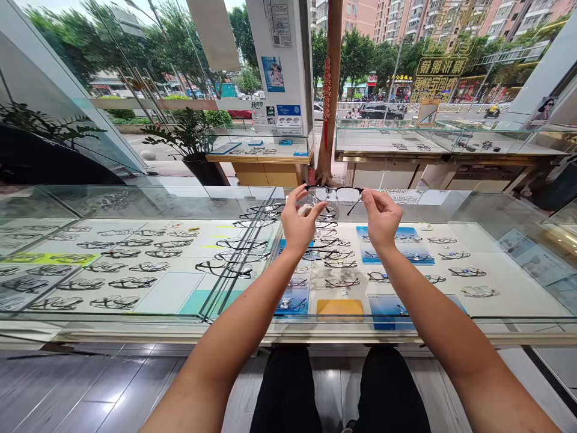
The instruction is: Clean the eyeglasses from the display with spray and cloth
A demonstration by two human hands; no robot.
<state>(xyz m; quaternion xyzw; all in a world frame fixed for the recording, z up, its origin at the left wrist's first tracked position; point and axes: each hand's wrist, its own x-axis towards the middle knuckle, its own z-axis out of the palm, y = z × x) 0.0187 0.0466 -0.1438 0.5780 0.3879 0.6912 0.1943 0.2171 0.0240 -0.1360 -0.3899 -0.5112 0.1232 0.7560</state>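
Note:
A pair of eyeglasses [337, 193] with a dark upper rim is held up above the glass counter, its temples pointing toward the counter. My left hand [298, 221] pinches the left end of the frame. A small white piece [305, 210], perhaps cloth, shows between the fingers of that hand. At the other end, my right hand [383, 218] has its thumb and fingers closed on the frame near the hinge. Below and left of my hands, several black-framed eyeglasses [242, 243] lie in a column on the counter top.
The glass display counter [135, 317] spans the view, with rows of eyeglasses [133, 282] inside. Under the glass are a yellow case [340, 310] and blue cards [396, 245]. Beyond stand a wooden post [331, 90], a potted plant [189, 138] and another display case [406, 144].

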